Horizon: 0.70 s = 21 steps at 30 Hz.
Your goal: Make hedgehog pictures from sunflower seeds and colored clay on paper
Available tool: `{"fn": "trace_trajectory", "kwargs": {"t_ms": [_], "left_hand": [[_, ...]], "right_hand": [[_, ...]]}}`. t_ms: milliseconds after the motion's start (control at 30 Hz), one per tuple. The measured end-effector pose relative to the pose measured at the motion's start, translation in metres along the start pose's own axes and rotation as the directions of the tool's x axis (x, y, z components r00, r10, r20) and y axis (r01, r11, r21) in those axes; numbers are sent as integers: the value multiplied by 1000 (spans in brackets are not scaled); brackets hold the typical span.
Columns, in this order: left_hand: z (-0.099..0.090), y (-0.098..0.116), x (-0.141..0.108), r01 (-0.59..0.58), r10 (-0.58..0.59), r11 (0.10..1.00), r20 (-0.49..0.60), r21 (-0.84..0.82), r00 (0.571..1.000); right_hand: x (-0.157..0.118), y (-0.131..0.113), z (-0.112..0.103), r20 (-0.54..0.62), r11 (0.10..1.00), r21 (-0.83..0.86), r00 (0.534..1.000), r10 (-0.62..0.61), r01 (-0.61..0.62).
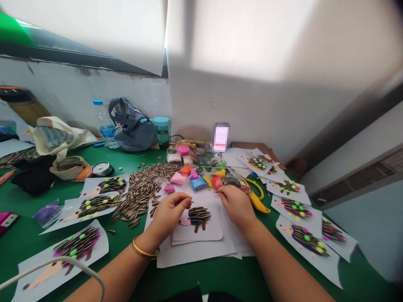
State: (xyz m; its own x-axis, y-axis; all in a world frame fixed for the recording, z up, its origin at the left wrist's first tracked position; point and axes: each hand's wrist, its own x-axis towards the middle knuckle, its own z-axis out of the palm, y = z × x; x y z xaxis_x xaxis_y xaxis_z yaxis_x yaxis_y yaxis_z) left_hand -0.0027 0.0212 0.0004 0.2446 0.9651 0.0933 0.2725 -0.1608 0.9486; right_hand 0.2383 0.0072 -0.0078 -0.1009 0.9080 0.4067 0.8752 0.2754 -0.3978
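On a small white card (217,230) in front of me is a hedgehog picture with a pink face, a blue edge, brown legs and a back of sunflower seeds (200,215). My left hand (173,212), with a gold bangle at the wrist, is over the card's upper left side. Its thumb and forefinger are pinched, and a tiny dark bit shows at their tips, too small to name. My right hand (237,205) is at the card's upper right, fingertips pinched just below a red clay packet (217,181). Whether they touch it or hold anything is hidden.
A heap of sunflower seeds (138,193) lies left of the white sheets. Behind are clay packets (198,183), yellow-handled scissors (260,203) and a phone (221,137). Hedgehog cards (294,205) lie on both sides. A bag (135,130) and cup (163,132) stand by the wall.
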Motion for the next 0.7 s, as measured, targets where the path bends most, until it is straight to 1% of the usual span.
{"fn": "trace_trajectory", "kwargs": {"t_ms": [100, 200, 267, 333, 400, 467, 533, 600, 667, 700], "left_hand": [[1, -3, 2, 49, -49, 997, -2, -64, 999], [2, -3, 2, 64, -64, 996, 2, -67, 998], [4, 0, 0, 55, -55, 996, 8, -63, 998], [6, 4, -3, 66, -61, 993, 49, -102, 997], [9, 8, -6, 116, -92, 975, 132, -187, 987], [12, 11, -10, 165, -112, 948, 202, -272, 973], [14, 13, -12, 186, -110, 927, 236, -326, 965], [14, 14, -12, 190, -103, 920, 257, -342, 961], [10, 14, -12, 191, -100, 928, 280, -319, 955], [7, 14, -11, 171, -90, 944, 282, -281, 955]], "right_hand": [[1, 5, 0, 38, 994, -109, 999, 2, 2], [-1, -3, -5, 17, 991, -133, 1000, -24, 26], [-4, -12, -9, -14, 998, -44, 998, -54, 53], [-7, -23, -11, -18, 986, 144, 996, -87, 89], [-10, -35, -11, 43, 925, 360, 988, -146, 121], [-14, -45, -9, 129, 853, 505, 965, -226, 132], [-17, -53, -7, 184, 809, 576, 946, -268, 117], [-17, -58, -7, 210, 793, 602, 940, -267, 90], [-17, -58, -7, 225, 802, 596, 947, -230, 53], [-16, -56, -7, 227, 812, 583, 954, -194, 26]]}}
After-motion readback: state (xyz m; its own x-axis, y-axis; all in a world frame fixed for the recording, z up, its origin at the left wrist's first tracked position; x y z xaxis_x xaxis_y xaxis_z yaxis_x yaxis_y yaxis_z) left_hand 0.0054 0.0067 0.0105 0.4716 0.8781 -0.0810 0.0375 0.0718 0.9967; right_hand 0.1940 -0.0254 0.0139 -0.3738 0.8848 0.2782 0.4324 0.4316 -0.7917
